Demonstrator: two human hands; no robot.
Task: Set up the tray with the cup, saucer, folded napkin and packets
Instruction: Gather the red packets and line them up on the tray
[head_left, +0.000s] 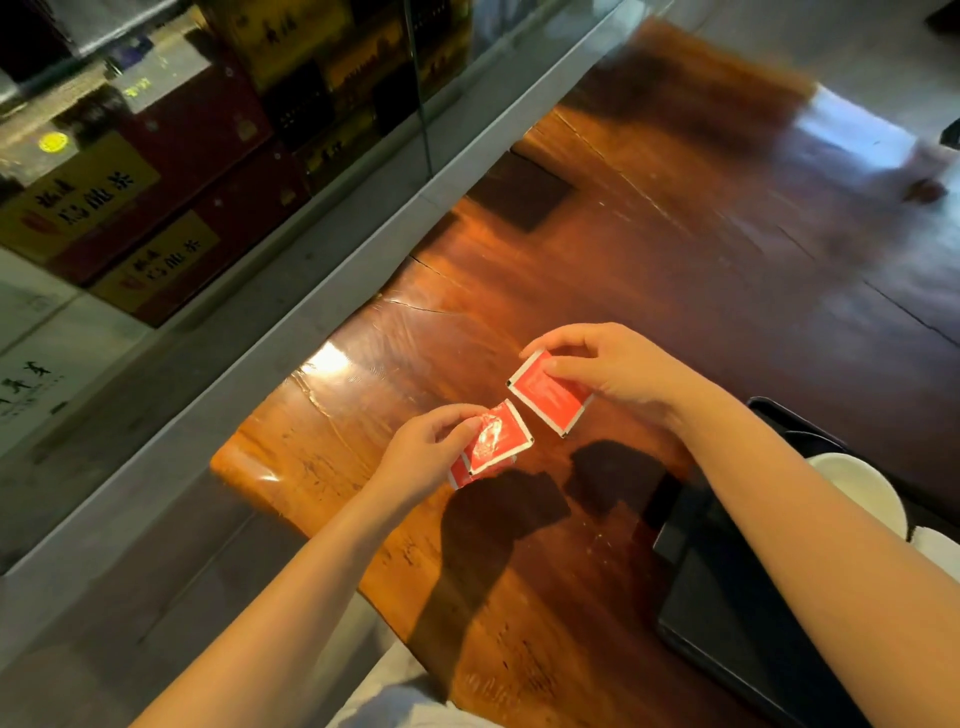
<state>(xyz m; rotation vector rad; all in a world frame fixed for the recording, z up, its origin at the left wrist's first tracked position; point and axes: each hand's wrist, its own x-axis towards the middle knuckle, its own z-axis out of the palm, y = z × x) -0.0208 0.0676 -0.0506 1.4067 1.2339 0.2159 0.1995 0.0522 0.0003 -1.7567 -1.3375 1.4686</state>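
My left hand (431, 457) pinches two red foil packets (496, 441), stacked one over the other, just above the wooden table. My right hand (618, 371) holds a third red packet (548, 397) by its upper edge, a little higher and to the right. The two sets of packets are close but apart. The black tray (727, 613) lies at the lower right, partly behind my right forearm. On it a white saucer (862, 488) shows, with another white rim (940, 551) at the frame edge. I see no napkin.
The glossy wooden table (675, 260) stretches away to the upper right. A dark square patch (519, 192) sits near its far left edge. A glass cabinet (208, 156) with red and yellow boxes runs along the left side.
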